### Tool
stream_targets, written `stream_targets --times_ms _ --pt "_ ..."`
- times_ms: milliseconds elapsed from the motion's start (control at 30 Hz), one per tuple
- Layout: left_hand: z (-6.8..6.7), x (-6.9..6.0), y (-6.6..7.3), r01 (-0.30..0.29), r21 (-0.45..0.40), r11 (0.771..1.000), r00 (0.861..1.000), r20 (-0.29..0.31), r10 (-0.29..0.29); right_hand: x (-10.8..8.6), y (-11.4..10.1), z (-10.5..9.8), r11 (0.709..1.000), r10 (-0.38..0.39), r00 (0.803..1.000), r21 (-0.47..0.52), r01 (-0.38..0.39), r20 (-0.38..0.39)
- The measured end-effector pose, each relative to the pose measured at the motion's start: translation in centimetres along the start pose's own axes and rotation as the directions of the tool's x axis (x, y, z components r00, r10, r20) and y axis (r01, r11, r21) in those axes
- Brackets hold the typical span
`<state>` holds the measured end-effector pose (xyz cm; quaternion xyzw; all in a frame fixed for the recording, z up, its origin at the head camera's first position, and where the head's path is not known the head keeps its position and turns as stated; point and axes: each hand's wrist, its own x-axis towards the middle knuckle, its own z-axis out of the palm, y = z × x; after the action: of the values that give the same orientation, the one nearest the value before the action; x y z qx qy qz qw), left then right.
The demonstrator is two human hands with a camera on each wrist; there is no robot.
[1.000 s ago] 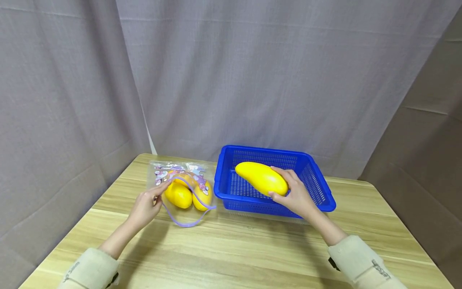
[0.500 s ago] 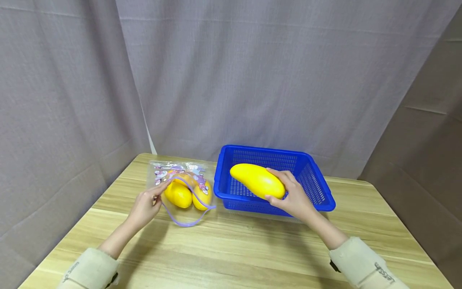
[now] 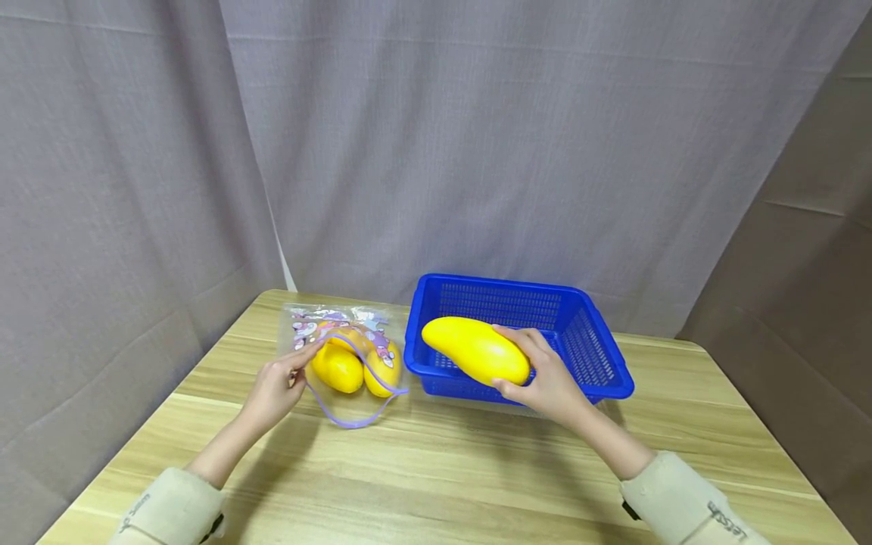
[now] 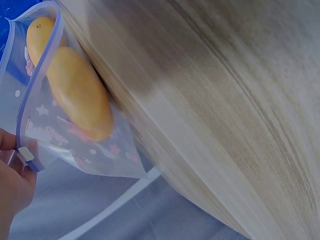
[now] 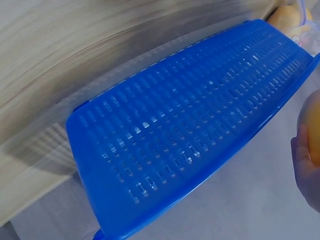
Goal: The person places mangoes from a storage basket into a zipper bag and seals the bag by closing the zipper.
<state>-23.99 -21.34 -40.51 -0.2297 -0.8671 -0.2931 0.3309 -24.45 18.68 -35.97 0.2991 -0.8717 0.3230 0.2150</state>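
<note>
With fingers and thumb, my right hand (image 3: 550,384) grips a large yellow mango (image 3: 477,350) by its right end, over the front of a blue perforated basket (image 3: 616,387). The right wrist view shows only part of that hand and mango (image 5: 314,130) at its right edge. My left hand (image 3: 275,387) pinches the rim of a clear zip bag (image 3: 354,424) by its purple strip, beside a white slider (image 4: 26,154). The bag lies with its mouth parted toward me. Inside are yellow mangoes (image 3: 338,369); two show in the left wrist view, one a long mango (image 4: 80,92).
Both the bag and the basket stand on a wooden table (image 3: 409,484), the basket close to the right of the bag. A grey curtain (image 3: 477,151) hangs behind the table and along its sides.
My right hand has carried the mango left and slightly toward me, from over the basket's middle to its front left part. The left hand and the bag have stayed in place.
</note>
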Motion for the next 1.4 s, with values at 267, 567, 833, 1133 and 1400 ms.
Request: stream_targets --times_ms 267,567,833,1133,1400 --pt "0.1 0.0 0.0 0.001 0.007 1.000 1.000 0.002 -0.001 -0.3 -0.5 0.1 1.000 -0.003 1.000 0.002 0.003 0.014" --pt "0.1 0.0 0.0 0.015 0.020 1.000 1.000 0.015 -0.015 -0.6 -1.1 0.7 0.999 -0.002 1.000 0.033 0.001 0.025" --pt "0.0 0.1 -0.1 0.013 0.019 1.000 1.000 0.020 -0.013 -0.8 -1.9 1.3 0.999 -0.024 0.999 0.030 0.024 0.023" --pt "0.0 -0.1 -0.1 0.016 0.035 0.999 1.000 -0.001 -0.016 -1.1 -2.2 1.9 0.998 -0.040 0.999 0.041 0.039 0.010" --pt "-0.1 0.0 0.1 0.031 0.048 0.998 1.000 0.001 -0.031 -1.2 -2.9 2.6 0.995 -0.067 0.998 0.077 0.066 0.019"
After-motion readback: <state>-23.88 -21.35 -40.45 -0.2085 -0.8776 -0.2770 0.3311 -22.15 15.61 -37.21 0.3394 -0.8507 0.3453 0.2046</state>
